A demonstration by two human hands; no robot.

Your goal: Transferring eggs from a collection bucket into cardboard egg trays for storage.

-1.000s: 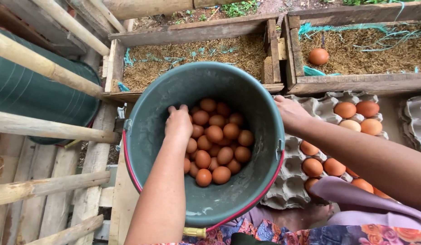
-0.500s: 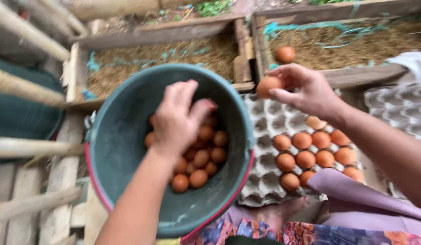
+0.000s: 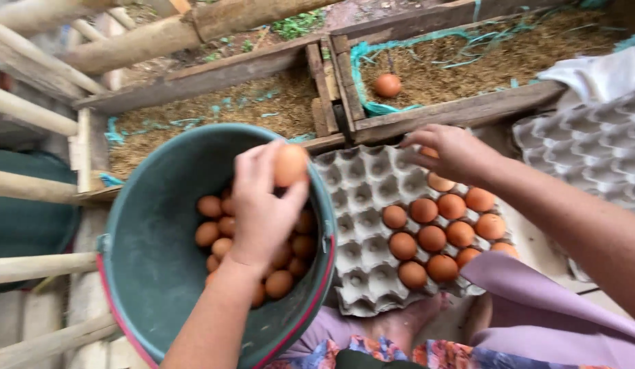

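Observation:
My left hand [image 3: 263, 205] is raised over a dark green bucket [image 3: 150, 266] and holds a brown egg [image 3: 291, 164] at its fingertips. Several more brown eggs [image 3: 222, 229] lie in the bucket's bottom. My right hand [image 3: 451, 152] is lowered onto a grey cardboard egg tray [image 3: 362, 225], curled over a brown egg [image 3: 428, 152] that is mostly hidden under the fingers. Several eggs [image 3: 444, 232] fill the tray's right side.
Two wooden nest boxes with straw bedding stand beyond; the right one [image 3: 461, 109] holds a single egg [image 3: 387, 85]. A second egg tray [image 3: 591, 150] lies at the right under a white cloth [image 3: 598, 72]. Wooden poles [image 3: 30, 109] cross the left side.
My left hand has risen out of the bucket with an egg. My right hand has moved down from above the tray onto it with its egg.

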